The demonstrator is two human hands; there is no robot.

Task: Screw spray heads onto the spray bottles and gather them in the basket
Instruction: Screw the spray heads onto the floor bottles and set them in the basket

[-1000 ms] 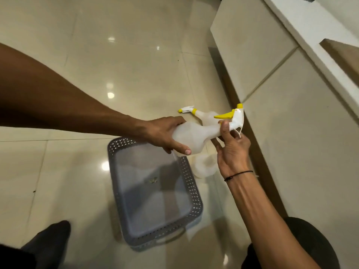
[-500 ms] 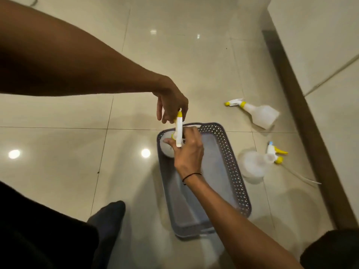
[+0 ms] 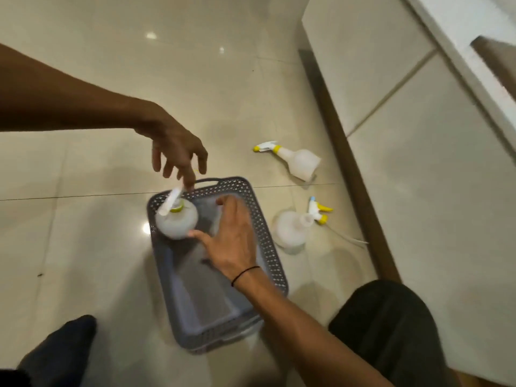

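Over the basket (image 3: 268, 219), both grips spread — right hand (image 3: 231, 238) thumb touches the bottle (image 3: 176, 222).

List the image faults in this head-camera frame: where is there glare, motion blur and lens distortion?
Head view: ceiling-light glare spots shine on the glossy floor tiles; motion blur smears the right hand and the spray head of the bottle in the basket; wide-angle distortion bends the cabinet edges; the basket stays fairly sharp.

No readable text, label or number shows anywhere
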